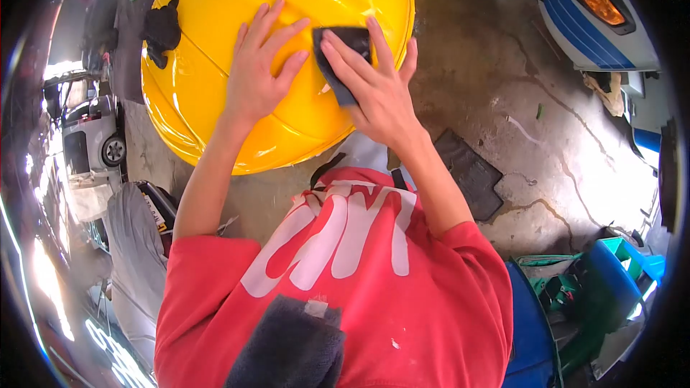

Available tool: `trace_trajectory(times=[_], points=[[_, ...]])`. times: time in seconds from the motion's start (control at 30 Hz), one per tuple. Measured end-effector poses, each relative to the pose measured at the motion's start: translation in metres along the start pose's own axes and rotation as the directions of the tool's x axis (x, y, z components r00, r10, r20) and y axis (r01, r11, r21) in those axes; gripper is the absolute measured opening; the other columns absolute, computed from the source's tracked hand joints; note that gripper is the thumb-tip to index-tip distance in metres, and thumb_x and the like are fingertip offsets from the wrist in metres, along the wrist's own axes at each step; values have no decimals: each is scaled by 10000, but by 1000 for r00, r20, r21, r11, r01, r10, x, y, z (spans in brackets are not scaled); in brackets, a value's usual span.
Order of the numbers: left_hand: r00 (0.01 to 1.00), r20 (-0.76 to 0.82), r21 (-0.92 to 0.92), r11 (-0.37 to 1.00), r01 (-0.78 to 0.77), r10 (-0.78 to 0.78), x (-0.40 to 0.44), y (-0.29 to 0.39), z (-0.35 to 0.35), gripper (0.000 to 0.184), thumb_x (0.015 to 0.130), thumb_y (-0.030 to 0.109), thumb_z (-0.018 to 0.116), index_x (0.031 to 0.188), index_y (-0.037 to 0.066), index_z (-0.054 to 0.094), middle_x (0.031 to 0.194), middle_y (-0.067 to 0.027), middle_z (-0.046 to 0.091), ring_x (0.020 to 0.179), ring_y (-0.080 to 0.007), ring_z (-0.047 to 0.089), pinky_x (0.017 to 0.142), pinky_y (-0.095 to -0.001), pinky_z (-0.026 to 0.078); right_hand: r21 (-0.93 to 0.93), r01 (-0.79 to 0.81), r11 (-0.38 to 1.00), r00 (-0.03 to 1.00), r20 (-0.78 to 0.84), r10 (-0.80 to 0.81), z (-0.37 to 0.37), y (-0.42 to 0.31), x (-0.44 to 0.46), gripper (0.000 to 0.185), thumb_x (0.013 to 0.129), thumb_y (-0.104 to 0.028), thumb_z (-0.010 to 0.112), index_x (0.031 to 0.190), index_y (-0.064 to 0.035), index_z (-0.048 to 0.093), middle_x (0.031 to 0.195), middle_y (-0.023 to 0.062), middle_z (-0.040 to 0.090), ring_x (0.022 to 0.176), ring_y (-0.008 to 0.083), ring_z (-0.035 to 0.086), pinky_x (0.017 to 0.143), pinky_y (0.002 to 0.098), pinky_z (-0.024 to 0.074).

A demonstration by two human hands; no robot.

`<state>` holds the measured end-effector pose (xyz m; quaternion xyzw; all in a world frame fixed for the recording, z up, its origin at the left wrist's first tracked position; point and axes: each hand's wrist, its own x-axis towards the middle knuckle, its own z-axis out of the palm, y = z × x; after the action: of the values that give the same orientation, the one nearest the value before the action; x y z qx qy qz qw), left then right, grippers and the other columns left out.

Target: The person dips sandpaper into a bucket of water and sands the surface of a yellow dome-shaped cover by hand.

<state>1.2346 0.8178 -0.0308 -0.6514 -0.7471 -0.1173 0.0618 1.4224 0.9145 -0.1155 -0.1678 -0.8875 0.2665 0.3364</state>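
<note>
Before me a glossy yellow car panel (194,100), rounded and creased, fills the upper middle of the head view. On its left part my left hand (259,75) lies with fingers spread and holds nothing. My right hand (381,93) presses a folded dark grey cloth (359,37) against the panel's right part, fingers over the cloth and thumb side toward the left hand. A bunched black cloth (162,29) rests at the panel's left edge. Another dark grey towel (287,345) lies on my red shirt (388,323).
A dark mat (467,172) lies on the stained concrete floor (532,122). At upper right stands a white and blue vehicle (586,29). Blue and green containers (611,280) are at lower right. To the left are a silver car (90,140) and a grey-covered object (129,266).
</note>
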Motion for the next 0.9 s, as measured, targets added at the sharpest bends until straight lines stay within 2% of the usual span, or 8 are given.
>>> trace_trajectory(times=[0.17, 0.27, 0.33, 0.43, 0.47, 0.53, 0.73, 0.9], points=[[986, -105, -64, 991, 120, -126, 0, -11, 8, 393, 993, 251, 574, 1374, 155, 575, 1543, -122, 430, 1466, -377, 317, 1186, -554, 224, -131, -39, 991, 995, 86, 50, -19, -11, -9, 733, 800, -165, 648, 1502, -204, 440, 1532, -54, 461, 1499, 355, 252, 1126, 716, 13], [953, -208, 48, 971, 234, -219, -8, -8, 11, 442, 989, 255, 568, 1409, 124, 516, 1533, -137, 430, 1447, -412, 329, 1161, -604, 240, -79, 6, 997, 995, 104, 2, -18, -26, 37, 705, 838, -209, 652, 1506, -171, 430, 1531, -35, 462, 1487, 367, 272, 1124, 724, 32], [905, -297, 35, 944, 328, -304, -10, -13, 15, 469, 1000, 227, 534, 1447, 104, 462, 1530, -143, 424, 1458, -413, 305, 1166, -609, 229, -93, 46, 995, 995, 96, -37, -7, -31, 57, 680, 871, -253, 654, 1504, -155, 428, 1527, -28, 466, 1480, 377, 279, 1126, 722, 48], [820, -400, -58, 904, 423, -410, -11, -21, 20, 477, 1000, 196, 523, 1458, 89, 444, 1543, -144, 394, 1460, -419, 295, 1167, -617, 227, -178, 11, 984, 985, 172, 21, -19, -37, 50, 688, 888, -277, 645, 1520, -146, 407, 1537, -22, 458, 1487, 379, 258, 1121, 726, -3], [801, -421, -80, 897, 435, -426, -11, -20, 20, 477, 1000, 196, 523, 1458, 89, 444, 1543, -144, 394, 1460, -419, 295, 1167, -617, 227, -196, 40, 980, 983, 185, -3, -26, -38, 33, 688, 888, -277, 645, 1520, -146, 407, 1537, -22, 458, 1487, 379, 258, 1121, 726, -3], [800, -406, -59, 886, 459, -442, -10, -13, 21, 505, 987, 151, 533, 1475, 93, 417, 1544, -154, 376, 1459, -431, 287, 1165, -611, 241, -272, -40, 962, 958, 265, 114, -35, -40, 18, 676, 899, -298, 630, 1519, -141, 413, 1531, -18, 471, 1494, 381, 246, 1117, 727, -20], [783, -433, -128, 891, 437, -446, -10, -11, 15, 540, 960, 70, 552, 1479, 88, 402, 1506, -175, 394, 1441, -461, 292, 1163, -582, 276, -196, 41, 980, 977, 211, 2, 4, -43, 89, 585, 968, -298, 557, 1516, -146, 419, 1544, -5, 460, 1491, 391, 245, 1114, 728, -13], [772, -434, -172, 884, 435, -464, -9, -10, 18, 533, 959, 70, 553, 1473, 86, 411, 1501, -172, 395, 1426, -469, 303, 1165, -584, 266, -218, -55, 974, 940, 317, 124, -44, -32, 13, 597, 965, -267, 545, 1539, -202, 393, 1553, -35, 445, 1509, 396, 195, 1127, 703, -61]])
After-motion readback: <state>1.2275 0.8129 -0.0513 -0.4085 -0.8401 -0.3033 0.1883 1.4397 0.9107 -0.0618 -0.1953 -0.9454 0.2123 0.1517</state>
